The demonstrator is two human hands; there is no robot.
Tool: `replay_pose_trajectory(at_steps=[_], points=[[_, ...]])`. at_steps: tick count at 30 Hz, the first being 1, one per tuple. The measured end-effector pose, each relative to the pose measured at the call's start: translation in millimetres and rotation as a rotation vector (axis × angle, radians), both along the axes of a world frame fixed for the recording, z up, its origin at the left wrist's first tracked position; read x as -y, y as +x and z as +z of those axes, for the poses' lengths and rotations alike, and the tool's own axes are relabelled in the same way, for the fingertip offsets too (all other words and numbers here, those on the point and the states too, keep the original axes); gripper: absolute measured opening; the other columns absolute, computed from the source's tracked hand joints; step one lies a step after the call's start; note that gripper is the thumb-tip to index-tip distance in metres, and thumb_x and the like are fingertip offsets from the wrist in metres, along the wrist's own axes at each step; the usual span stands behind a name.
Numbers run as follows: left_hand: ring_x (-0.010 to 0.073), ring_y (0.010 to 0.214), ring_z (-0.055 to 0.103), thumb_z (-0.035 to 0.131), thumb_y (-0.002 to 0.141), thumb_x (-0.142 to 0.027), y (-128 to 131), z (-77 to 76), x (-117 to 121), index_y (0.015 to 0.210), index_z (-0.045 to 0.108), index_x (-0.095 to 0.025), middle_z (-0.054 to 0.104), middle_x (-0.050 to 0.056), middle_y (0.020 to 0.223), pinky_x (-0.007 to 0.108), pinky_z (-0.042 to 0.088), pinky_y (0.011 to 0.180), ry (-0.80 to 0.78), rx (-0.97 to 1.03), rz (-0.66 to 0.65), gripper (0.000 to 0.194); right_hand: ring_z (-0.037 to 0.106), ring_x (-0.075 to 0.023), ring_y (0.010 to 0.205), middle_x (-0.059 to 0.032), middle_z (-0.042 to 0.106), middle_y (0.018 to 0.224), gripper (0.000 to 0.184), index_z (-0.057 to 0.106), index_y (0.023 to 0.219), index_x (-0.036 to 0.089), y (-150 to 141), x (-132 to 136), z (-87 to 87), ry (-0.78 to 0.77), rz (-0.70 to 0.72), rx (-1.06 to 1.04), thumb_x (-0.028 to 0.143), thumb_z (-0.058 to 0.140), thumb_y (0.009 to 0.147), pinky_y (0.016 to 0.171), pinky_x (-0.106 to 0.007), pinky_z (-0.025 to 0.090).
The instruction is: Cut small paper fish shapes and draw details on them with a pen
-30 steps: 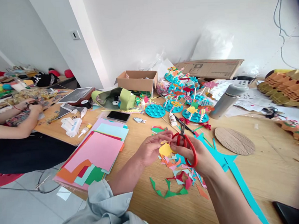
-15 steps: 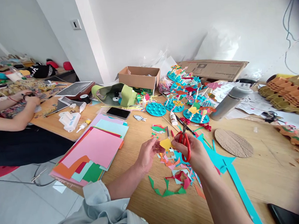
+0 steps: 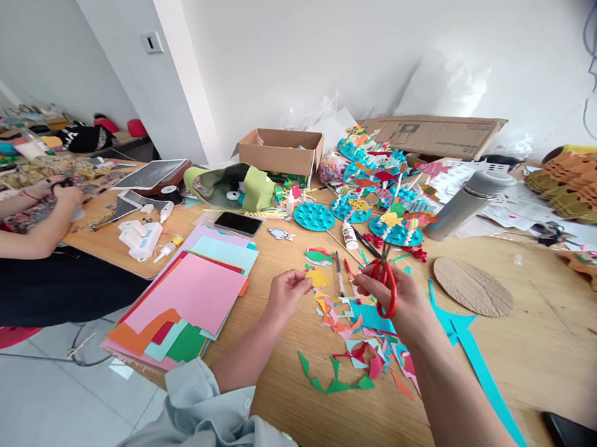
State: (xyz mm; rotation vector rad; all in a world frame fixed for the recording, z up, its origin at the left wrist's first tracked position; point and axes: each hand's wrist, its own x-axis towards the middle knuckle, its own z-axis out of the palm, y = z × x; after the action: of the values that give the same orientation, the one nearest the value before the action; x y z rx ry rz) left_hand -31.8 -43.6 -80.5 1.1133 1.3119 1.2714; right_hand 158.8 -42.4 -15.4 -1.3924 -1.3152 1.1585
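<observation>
Right hand (image 3: 400, 298) grips red-handled scissors (image 3: 384, 287), fingers through the loops; left hand (image 3: 286, 297) empty, loosely curled, just beside yellow paper star (image 3: 318, 278); open brown cardboard box (image 3: 275, 159) well behind star, green contents (image 3: 289, 180).

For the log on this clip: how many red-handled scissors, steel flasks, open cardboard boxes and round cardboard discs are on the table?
Red-handled scissors, in the right hand: 1
Steel flask: 1
Open cardboard box: 1
Round cardboard disc: 1
Total: 4
</observation>
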Motion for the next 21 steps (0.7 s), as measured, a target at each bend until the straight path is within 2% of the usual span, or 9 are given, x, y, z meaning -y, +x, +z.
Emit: replay_pose_trajectory(at_steps=[3, 7, 10, 14, 21], points=[[0.0134, 0.061, 0.057, 0.059, 0.073, -0.035, -14.6, -6.8, -11.8, 0.069, 0.062, -0.016, 0.062, 0.001, 0.065, 0.024, 0.044, 0.06, 0.004, -0.146, 0.029, 0.019, 0.063, -0.0173, 0.065, -0.0005, 0.065, 0.069, 0.035, 0.059, 0.083, 0.018, 9.7, 0.5, 7.8, 0.018, -0.03, 0.04, 0.048, 0.074, 0.07, 0.053, -0.024, 0.044], [0.0136, 0.059, 0.055, 0.062, 0.069, -0.025, -29.3, -12.4, -18.4, 0.064, 0.065, -0.017, 0.063, 0.0, 0.063, 0.024, 0.04, 0.059, -0.005, -0.44, 0.002, 0.01, 0.064, -0.0185, 0.065, -0.0017, 0.066, 0.069, 0.039, 0.06, 0.083, 0.017, 16.5, 2.3, 17.8, 0.039, -0.043, 0.069, 0.051, 0.075, 0.069, 0.055, -0.025, 0.047], [0.0168, 0.063, 0.057, 0.064, 0.066, -0.017, -36.9, -13.0, -17.6, 0.058, 0.065, -0.018, 0.065, 0.003, 0.064, 0.028, 0.041, 0.065, -0.002, -0.686, -0.034, 0.008, 0.063, -0.0179, 0.063, -0.0023, 0.066, 0.068, 0.04, 0.06, 0.081, 0.017, 21.4, 2.9, 23.0, 0.066, -0.029, 0.102, 0.053, 0.075, 0.068, 0.052, -0.025, 0.046], [0.024, 0.082, 0.061, 0.06, 0.071, -0.015, -46.2, -13.2, -17.6, 0.064, 0.069, -0.018, 0.069, 0.009, 0.076, 0.034, 0.042, 0.078, 0.02, -0.966, -0.025, 0.012, 0.06, -0.0163, 0.058, -0.0019, 0.064, 0.065, 0.042, 0.061, 0.08, 0.017, 30.3, 5.7, 31.1, 0.067, -0.053, 0.149, 0.054, 0.076, 0.067, 0.045, -0.022, 0.041], [0.0276, 0.093, 0.059, 0.058, 0.078, -0.018, -54.4, -17.7, -20.7, 0.074, 0.07, -0.018, 0.067, 0.012, 0.086, 0.038, 0.042, 0.088, 0.041, -1.237, -0.014, 0.013, 0.053, -0.0131, 0.052, 0.0002, 0.059, 0.062, 0.045, 0.059, 0.077, 0.018, 41.0, 13.2, 42.5, 0.112, 0.023, 0.279, 0.059, 0.074, 0.065, 0.043, -0.022, 0.038]])
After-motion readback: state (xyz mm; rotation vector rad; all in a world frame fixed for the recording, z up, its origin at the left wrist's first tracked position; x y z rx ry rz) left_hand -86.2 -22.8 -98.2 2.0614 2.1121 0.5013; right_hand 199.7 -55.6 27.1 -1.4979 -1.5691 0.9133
